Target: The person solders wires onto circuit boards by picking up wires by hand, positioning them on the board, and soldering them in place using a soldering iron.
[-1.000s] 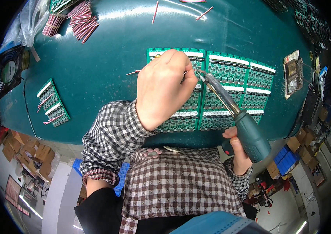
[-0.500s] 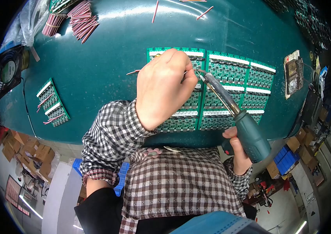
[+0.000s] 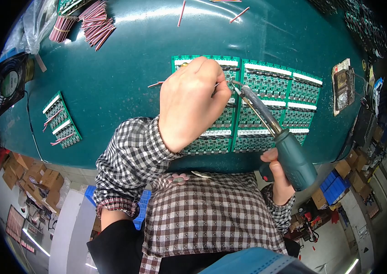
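My left hand (image 3: 192, 102) is closed in a pinch over the left part of a block of green circuit boards (image 3: 266, 84). A thin wire (image 3: 155, 84) sticks out to the left of it, and a short end shows by the fingertips. In my right hand (image 3: 279, 176) is a green-handled soldering iron (image 3: 296, 160), its grip low at the right. The iron's tip and a thin tube beside it reach up-left to the boards, close to my left fingertips. Whether the tip touches the wire is too small to tell.
A smaller circuit board (image 3: 62, 119) with wires lies left on the green table (image 3: 111, 82). Bundled red-and-white wires (image 3: 96, 25) lie at the far left, near a black fan (image 3: 11, 84). A soldering iron stand (image 3: 343, 86) is at the right. More boards pile up far right.
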The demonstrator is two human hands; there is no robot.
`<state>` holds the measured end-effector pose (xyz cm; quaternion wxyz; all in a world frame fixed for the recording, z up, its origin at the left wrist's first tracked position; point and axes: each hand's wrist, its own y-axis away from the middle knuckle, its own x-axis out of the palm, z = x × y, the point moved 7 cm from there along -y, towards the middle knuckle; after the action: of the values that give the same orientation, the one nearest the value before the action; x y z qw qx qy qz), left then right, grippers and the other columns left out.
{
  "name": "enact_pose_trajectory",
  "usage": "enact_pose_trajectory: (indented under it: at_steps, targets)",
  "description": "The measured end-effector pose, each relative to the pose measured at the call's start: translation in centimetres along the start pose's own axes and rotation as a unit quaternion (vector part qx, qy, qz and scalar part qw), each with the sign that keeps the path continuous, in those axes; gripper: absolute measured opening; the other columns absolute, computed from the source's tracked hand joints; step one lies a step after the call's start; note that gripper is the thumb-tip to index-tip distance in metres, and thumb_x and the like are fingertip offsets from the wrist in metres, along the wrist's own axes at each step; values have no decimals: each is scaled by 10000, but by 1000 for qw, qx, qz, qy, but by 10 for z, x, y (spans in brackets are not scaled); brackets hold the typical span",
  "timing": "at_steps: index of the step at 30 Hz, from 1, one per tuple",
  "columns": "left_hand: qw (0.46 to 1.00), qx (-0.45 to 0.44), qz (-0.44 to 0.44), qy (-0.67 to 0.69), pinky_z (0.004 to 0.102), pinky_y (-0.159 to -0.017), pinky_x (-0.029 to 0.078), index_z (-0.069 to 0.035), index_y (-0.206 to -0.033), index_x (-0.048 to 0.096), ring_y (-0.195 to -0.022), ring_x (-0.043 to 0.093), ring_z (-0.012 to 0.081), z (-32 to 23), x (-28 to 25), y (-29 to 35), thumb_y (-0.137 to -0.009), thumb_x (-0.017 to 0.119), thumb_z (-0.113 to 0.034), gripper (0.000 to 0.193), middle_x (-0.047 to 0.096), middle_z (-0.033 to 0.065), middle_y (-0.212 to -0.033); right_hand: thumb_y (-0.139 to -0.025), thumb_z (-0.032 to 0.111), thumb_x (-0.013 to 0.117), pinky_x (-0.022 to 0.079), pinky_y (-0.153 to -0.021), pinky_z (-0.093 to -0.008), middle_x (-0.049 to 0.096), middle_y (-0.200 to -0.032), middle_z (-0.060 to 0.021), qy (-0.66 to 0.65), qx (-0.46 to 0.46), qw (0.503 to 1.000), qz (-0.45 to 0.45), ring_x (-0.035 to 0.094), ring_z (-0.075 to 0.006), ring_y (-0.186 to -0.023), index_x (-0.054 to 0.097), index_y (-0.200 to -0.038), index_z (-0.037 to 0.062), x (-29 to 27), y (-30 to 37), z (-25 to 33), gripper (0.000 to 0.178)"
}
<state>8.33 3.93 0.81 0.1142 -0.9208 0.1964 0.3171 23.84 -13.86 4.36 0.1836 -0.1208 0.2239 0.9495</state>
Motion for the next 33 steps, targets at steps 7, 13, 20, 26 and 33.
enact_pose_trajectory:
  at_steps: [7,13,20,26,33]
  targets:
    - [1000,4,5,-2,358,-531,445,-41,-680,506,-601,554,280,-3,3,-1,-651,624,-30,123,539,101,-655,-812,198,619,473,-711,-356,597,-797,-149,-2,21,1000,-19,586,-243,-755,565,-899,-51,-2,-2,5,269]
    - [999,41,-4,21,301,-491,411,-50,-702,527,-527,495,192,-11,4,-7,-654,639,0,132,488,56,-616,-825,240,606,530,-619,-328,577,-814,-149,-93,-15,991,-94,586,-240,-744,526,-1016,-92,-24,1,9,392]
    - [998,-33,36,-28,302,-519,424,-49,-695,526,-540,503,200,-11,1,-4,-668,620,-7,106,504,62,-621,-910,263,491,540,-583,-269,569,-806,-99,-56,-165,890,-421,584,-190,-769,499,-1113,-71,-130,36,27,391]
    - [998,-41,48,-10,291,-533,420,-43,-704,535,-544,500,178,-16,0,-7,-683,616,-27,85,504,57,-625,-855,95,573,536,-580,-278,624,-889,-145,53,-149,844,-513,628,-186,-659,585,-921,-114,-171,19,10,220]
    - [998,-42,50,-9,306,-526,432,-52,-709,556,-549,522,191,-11,0,-5,-685,624,-42,72,519,65,-628,-873,177,562,548,-546,-264,595,-867,-120,-18,-117,891,-438,626,-218,-749,548,-1052,-77,-142,18,17,311]
